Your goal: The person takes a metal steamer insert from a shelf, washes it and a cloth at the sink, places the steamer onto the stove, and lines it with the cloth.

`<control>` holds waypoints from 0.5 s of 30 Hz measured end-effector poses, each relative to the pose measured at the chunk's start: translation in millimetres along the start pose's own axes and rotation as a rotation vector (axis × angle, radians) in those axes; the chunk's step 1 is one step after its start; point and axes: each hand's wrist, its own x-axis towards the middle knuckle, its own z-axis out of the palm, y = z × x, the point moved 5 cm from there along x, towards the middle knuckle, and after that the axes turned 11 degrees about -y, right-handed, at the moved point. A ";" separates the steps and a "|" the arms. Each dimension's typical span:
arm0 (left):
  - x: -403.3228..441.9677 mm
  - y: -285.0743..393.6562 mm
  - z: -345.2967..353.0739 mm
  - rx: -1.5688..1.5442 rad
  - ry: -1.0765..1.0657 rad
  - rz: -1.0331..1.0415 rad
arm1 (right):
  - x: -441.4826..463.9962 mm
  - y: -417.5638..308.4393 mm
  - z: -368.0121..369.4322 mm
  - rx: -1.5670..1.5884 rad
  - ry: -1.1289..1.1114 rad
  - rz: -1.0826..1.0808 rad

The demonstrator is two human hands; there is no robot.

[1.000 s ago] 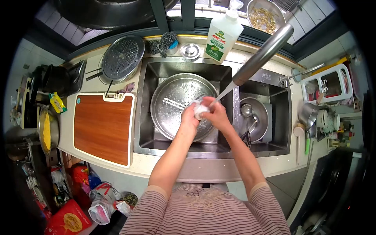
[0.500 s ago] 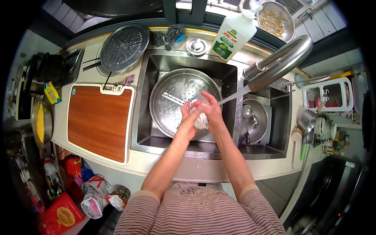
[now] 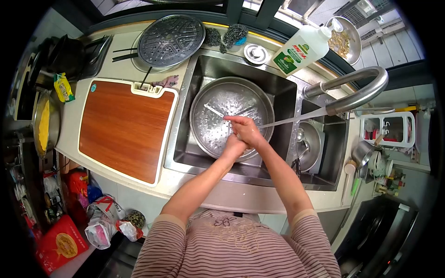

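My right hand (image 3: 246,130) lies over my left hand (image 3: 234,146), and the two press together above a round steel basin (image 3: 198,134) in the large sink. The right fingers reach leftward, with the thumb side against my left hand. My left hand is closed below it, its fingers mostly covered. Whatever lies between the palms is hidden. A stream of water (image 3: 292,119) from the curved steel faucet (image 3: 359,95) meets my right hand. Water splashes in the basin, where a light strip-like shape (image 3: 213,111) shows near the middle.
A brown cutting board (image 3: 125,129) lies left of the sink, below a perforated steamer plate (image 3: 171,40). Behind the sink stand a white bottle (image 3: 303,48), a steel lid (image 3: 256,53) and scouring pads (image 3: 234,36). The smaller sink holds a bowl (image 3: 315,155) with a ladle (image 3: 301,135).
My hands have turned and closed together, the right now over the left. The crumpled white thing seen between them earlier is out of sight. The whole view has shifted slightly.
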 end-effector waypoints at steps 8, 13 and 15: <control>-20.4 7.4 -6.0 0.648 0.053 -0.092 | -2.3 31.7 -1.1 -0.274 0.375 -0.047; -29.4 11.5 4.9 0.901 -0.034 0.008 | -25.7 38.7 -7.6 -0.183 0.491 0.011; -28.2 8.8 13.4 0.974 -0.076 0.043 | -37.4 46.9 -9.7 -0.111 0.555 -0.081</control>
